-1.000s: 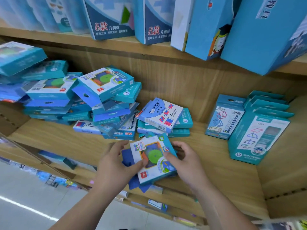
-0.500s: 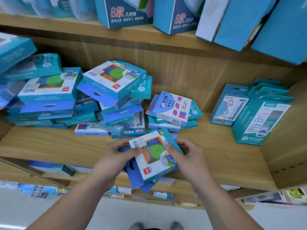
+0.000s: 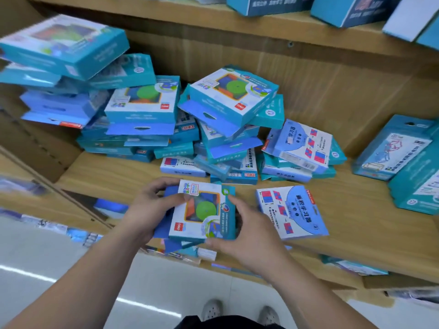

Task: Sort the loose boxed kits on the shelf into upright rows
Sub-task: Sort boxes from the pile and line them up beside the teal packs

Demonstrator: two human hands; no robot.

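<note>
Both my hands hold a small stack of teal boxed kits (image 3: 202, 210) at the shelf's front edge; the top box shows a green disc and lies face up. My left hand (image 3: 152, 207) grips the stack's left side and my right hand (image 3: 247, 231) its right side and lower corner. A white and blue kit with red and blue squares (image 3: 291, 211) lies flat on the wooden shelf (image 3: 114, 176) just right of my hands. Behind them, loose kits lie in messy flat piles (image 3: 228, 119) across the shelf's left and middle.
Teal kits (image 3: 392, 148) lean upright at the shelf's right end. A small pile (image 3: 301, 150) with a white-fronted kit on top sits at middle right. Larger blue boxes (image 3: 351, 10) stand on the shelf above. Below are a lower shelf, the pale floor and my shoes (image 3: 212, 309).
The stack in my hands has turned from tilted to nearly square with the shelf edge. My view has dropped and shifted left, and a white and blue kit now shows flat beside my right hand.
</note>
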